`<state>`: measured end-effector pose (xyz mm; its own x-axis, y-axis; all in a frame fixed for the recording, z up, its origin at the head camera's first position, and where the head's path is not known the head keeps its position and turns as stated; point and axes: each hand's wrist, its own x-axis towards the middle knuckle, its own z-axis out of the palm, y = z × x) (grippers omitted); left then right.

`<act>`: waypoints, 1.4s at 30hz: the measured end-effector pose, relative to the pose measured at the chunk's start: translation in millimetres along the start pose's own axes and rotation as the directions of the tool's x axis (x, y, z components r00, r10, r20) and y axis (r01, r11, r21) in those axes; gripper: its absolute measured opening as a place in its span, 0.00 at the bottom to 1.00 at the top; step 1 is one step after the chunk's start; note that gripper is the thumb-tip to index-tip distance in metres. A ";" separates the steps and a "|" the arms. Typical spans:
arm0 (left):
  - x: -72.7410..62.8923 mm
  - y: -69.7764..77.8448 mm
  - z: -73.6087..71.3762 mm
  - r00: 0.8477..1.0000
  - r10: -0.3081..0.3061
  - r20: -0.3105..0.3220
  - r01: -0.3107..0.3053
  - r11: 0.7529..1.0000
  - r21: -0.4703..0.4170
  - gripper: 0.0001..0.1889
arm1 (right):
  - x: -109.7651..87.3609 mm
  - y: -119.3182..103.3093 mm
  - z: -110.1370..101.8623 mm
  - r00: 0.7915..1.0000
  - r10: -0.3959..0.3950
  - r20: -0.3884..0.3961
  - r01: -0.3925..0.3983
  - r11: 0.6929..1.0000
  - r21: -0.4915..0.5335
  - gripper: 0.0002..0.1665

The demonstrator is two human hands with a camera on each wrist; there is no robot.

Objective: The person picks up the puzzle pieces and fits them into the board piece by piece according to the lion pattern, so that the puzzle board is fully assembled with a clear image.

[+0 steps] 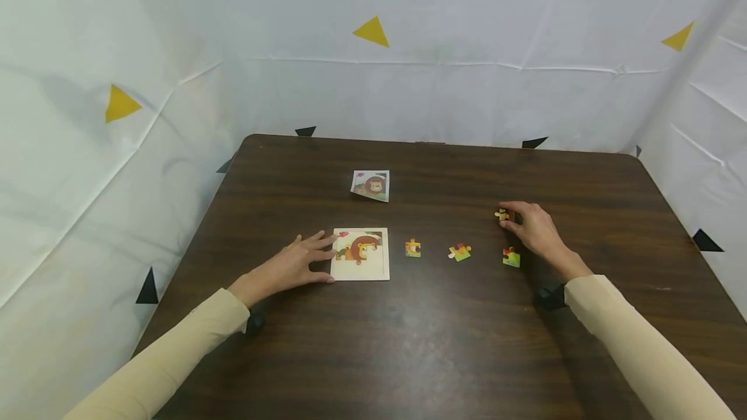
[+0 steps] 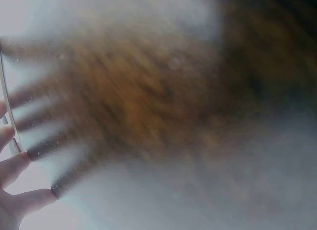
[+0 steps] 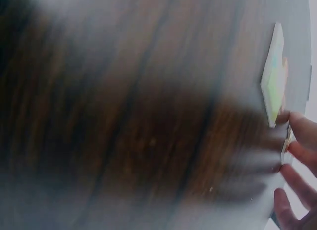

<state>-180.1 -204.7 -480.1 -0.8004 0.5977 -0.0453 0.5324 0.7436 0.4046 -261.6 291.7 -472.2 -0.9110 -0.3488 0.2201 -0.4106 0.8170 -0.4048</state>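
A square white puzzle board (image 1: 357,275) lies on the table, partly filled with lion pieces at its top and left. My left hand (image 1: 294,263) has its fingers spread and touches the board's left edge. On the right, my right hand (image 1: 538,231) pinches a small yellowish puzzle piece (image 1: 500,215) between thumb and fingers, at or just above the table; its exact height cannot be told. Close to that hand lies a green and red puzzle piece (image 1: 511,258), also showing large in the right wrist view. The left wrist view shows the fingertips at the board's thin edge.
Between board and right hand lie an orange lion-face piece (image 1: 413,249) and a green and red piece (image 1: 460,253). Behind the board is a lion picture card (image 1: 371,186) with a curled edge. White sheeting (image 1: 443,102) stands around the dark wooden table (image 1: 408,355).
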 end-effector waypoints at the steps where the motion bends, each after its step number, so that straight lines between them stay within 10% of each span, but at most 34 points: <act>1: 0.1 -0.1 0.5 1.000 0.002 -0.004 -0.002 1.000 0.001 0.32 | -0.2 1.6 0.1 1.000 -0.007 0.007 0.007 1.000 0.003 0.24; 23: 0.6 -0.1 -0.2 1.000 -0.019 0.014 0.019 1.000 0.014 0.33 | -1.9 16.2 -2.1 0.954 -0.296 -0.057 0.293 0.955 -0.051 0.20; 42: 0.8 -0.4 1.3 1.000 -0.015 0.005 0.015 1.000 0.012 0.33 | 5.2 -29.5 1.6 0.946 -0.318 -0.058 0.317 0.948 -0.031 0.17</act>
<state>-180.6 -204.1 -481.5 -0.8072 0.5877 -0.0560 0.5233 0.7562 0.3928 -254.3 265.0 -460.6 -0.7291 -0.5632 0.3890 -0.6768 0.6780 -0.2869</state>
